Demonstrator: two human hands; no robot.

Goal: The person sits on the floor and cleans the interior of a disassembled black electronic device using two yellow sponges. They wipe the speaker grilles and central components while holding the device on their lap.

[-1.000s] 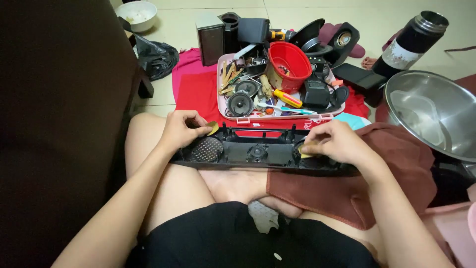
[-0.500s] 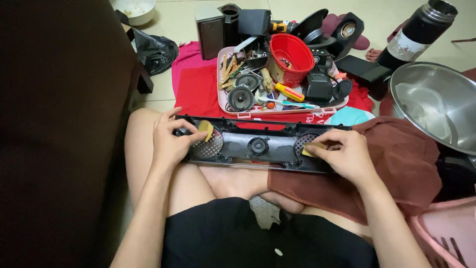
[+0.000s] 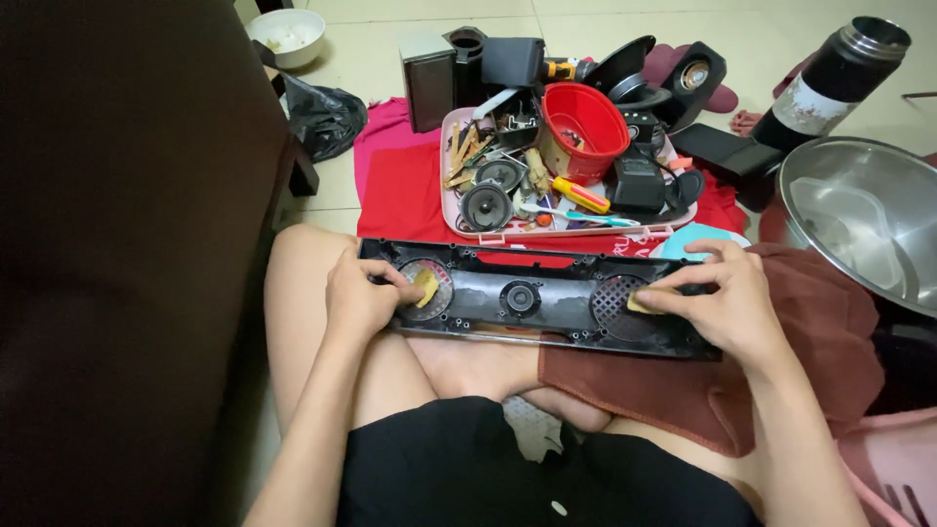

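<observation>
Head view, single frame.

Item 1: long black speaker panel [image 3: 532, 301], lying crosswise over the person's bare legs, inner side up. It has a round mesh grille at each end and a small round fitting at the centre.

Item 2: left hand [image 3: 359, 298], resting on the panel's left end, fingers curled and pinching a small yellow piece [image 3: 427, 288] against the left grille.

Item 3: right hand [image 3: 722, 298], laid over the panel's right end, fingers bent and pressing a second yellow piece [image 3: 642, 303] onto the right grille.

Item 4: pink tray [image 3: 468, 226], on the floor just beyond the panel, on a red cloth [image 3: 400, 190]. It holds a red bowl [image 3: 586, 127], two loose round speaker drivers [image 3: 486, 205], a yellow-handled screwdriver [image 3: 581, 195] and assorted small parts.

Item 5: large steel bowl [image 3: 864, 220], at the right, beside a dark brown towel [image 3: 742, 390] that drapes the right leg.

Item 6: black flask [image 3: 830, 83], upper right, tilted.

Item 7: white bowl [image 3: 286, 34], upper left, on the tiled floor.
</observation>
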